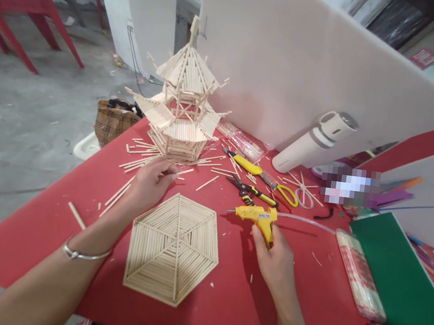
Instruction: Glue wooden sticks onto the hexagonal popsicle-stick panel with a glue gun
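Note:
My right hand (274, 256) is wrapped round the handle of a yellow glue gun (257, 214), its nozzle pointing left and a clear glue stick trailing from its back. My left hand (155, 182) is closed in a pinch above the table, with a short thin wooden stick (186, 171) at its fingertips. Between my hands lies a flat hexagonal panel (173, 249) of wooden sticks with spokes meeting at its centre. Just beyond my left hand stands a two-tiered pagoda model (185, 114) made of the same sticks, with loose sticks scattered round its base.
A yellow utility knife (244, 162), black-and-yellow pliers (251, 190) and yellow-handled scissors (286, 193) lie behind the glue gun. A white bottle (310, 145) leans near the wall. To the right are packed sticks (361, 275) and a green board (403, 283). The tabletop (238, 313) is red.

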The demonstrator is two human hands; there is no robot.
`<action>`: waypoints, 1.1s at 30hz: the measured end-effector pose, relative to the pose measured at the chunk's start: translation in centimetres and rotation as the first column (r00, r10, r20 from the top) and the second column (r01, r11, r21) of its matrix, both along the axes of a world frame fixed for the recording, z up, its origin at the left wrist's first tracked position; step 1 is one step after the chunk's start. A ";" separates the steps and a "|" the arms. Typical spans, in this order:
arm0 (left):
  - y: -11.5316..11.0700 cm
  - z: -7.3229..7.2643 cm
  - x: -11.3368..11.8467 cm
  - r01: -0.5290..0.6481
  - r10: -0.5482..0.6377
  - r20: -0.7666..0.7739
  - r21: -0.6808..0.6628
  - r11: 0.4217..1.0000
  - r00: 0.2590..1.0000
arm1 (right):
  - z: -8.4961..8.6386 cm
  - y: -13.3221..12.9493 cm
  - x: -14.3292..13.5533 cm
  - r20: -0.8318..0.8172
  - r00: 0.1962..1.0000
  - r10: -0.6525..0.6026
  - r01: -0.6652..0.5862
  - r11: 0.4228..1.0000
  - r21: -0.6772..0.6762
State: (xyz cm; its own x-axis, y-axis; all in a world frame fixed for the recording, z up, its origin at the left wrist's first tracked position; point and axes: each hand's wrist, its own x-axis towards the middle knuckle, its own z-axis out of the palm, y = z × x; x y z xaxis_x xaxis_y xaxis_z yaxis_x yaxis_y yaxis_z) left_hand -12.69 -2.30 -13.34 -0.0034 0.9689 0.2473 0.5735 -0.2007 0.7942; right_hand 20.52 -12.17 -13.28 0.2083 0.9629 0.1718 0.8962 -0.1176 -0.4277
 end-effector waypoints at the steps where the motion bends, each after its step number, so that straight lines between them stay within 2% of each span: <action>1: -0.1 0.2 0.2 0.012 -0.012 -0.006 0.022 1.000 1.000 | -0.3 -0.4 0.6 -0.042 0.999 -0.009 0.009 1.000 -0.008; 4: -0.4 0.5 1.2 0.078 -0.077 -0.018 0.044 0.996 0.997 | -1.3 -1.7 2.4 -0.081 0.997 -0.015 0.010 0.998 -0.067; 7: -0.6 0.7 2.3 0.157 -0.156 -0.018 0.054 0.986 0.988 | -1.4 -2.3 3.7 0.081 0.996 -0.032 0.038 0.996 -0.084; 9: -0.6 0.9 2.9 0.221 -0.220 -0.029 0.041 0.974 0.975 | -0.4 -2.3 3.8 0.234 0.969 -0.074 0.073 0.997 0.011; 11: -0.5 1.3 3.3 0.280 -0.279 -0.051 0.009 0.960 0.959 | 1.1 -1.8 3.1 0.260 0.962 -0.087 0.052 0.989 0.136; 12: -0.4 1.5 3.5 0.305 -0.304 -0.064 -0.004 0.952 0.950 | 1.9 -1.3 2.4 0.208 0.977 -0.047 0.009 0.984 0.180; 14: -0.2 1.9 3.8 0.359 -0.359 -0.089 -0.018 0.933 0.929 | 3.3 0.0 0.5 0.046 0.990 0.130 -0.137 0.965 0.224; 16: 0.2 2.4 4.1 0.422 -0.423 -0.100 -0.034 0.906 0.901 | 4.1 1.7 -1.8 -0.052 0.954 0.296 -0.275 0.928 0.251; 20: 1.0 2.8 4.7 0.489 -0.497 -0.076 -0.107 0.866 0.864 | 4.2 5.1 -5.7 -0.007 0.873 0.488 -0.481 0.862 0.160; 25: 1.6 2.3 4.7 0.481 -0.491 0.012 -0.223 0.848 0.871 | 3.3 6.7 -7.4 0.136 0.835 0.534 -0.543 0.838 0.047; 29: 1.8 1.9 4.5 0.486 -0.493 0.044 -0.264 0.833 0.869 | 2.9 6.8 -7.6 0.206 0.816 0.540 -0.558 0.829 0.039; 33: 2.0 2.2 4.0 0.495 -0.497 0.072 -0.284 0.821 0.865 | 2.5 6.7 -7.9 0.250 0.792 0.557 -0.566 0.824 -0.039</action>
